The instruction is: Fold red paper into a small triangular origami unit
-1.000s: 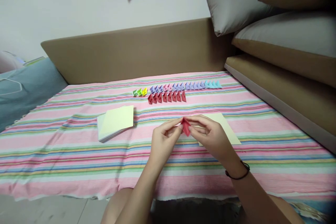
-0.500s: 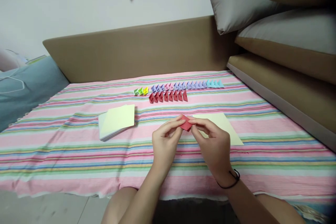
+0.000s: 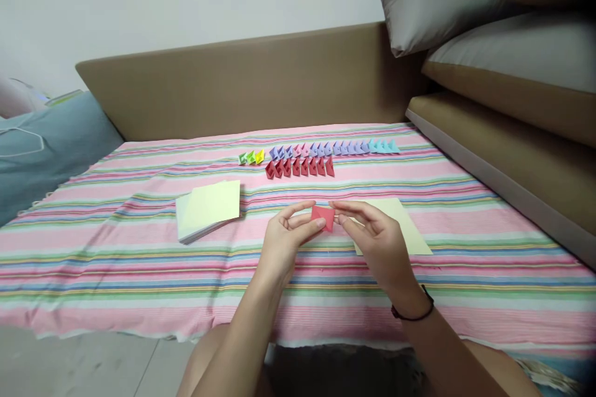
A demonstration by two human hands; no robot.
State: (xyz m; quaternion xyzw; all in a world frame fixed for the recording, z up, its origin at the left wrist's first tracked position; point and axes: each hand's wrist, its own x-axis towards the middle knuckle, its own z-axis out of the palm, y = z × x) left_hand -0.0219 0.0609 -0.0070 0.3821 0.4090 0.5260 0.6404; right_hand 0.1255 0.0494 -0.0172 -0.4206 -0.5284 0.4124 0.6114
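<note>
A small folded red paper piece point(image 3: 323, 217) is pinched between both of my hands above the striped bedsheet point(image 3: 139, 273). My left hand point(image 3: 284, 242) grips its left side with thumb and fingers. Its right edge is held by my right hand point(image 3: 377, 239), which has a black band at the wrist. Behind them lie a row of folded red pieces point(image 3: 300, 167) and a longer row of green, yellow, purple, pink and blue pieces point(image 3: 321, 150).
A stack of pale yellow paper squares point(image 3: 208, 209) sits left of my hands. A single pale sheet point(image 3: 400, 223) lies under my right hand. Brown and grey cushions point(image 3: 503, 62) pile up at the right; a blue-grey pillow point(image 3: 41, 149) is at the left.
The red piece has been turned from an upright point to a flatter, wider shape between my fingers, and both hands have risen slightly. The camera has tilted a little.
</note>
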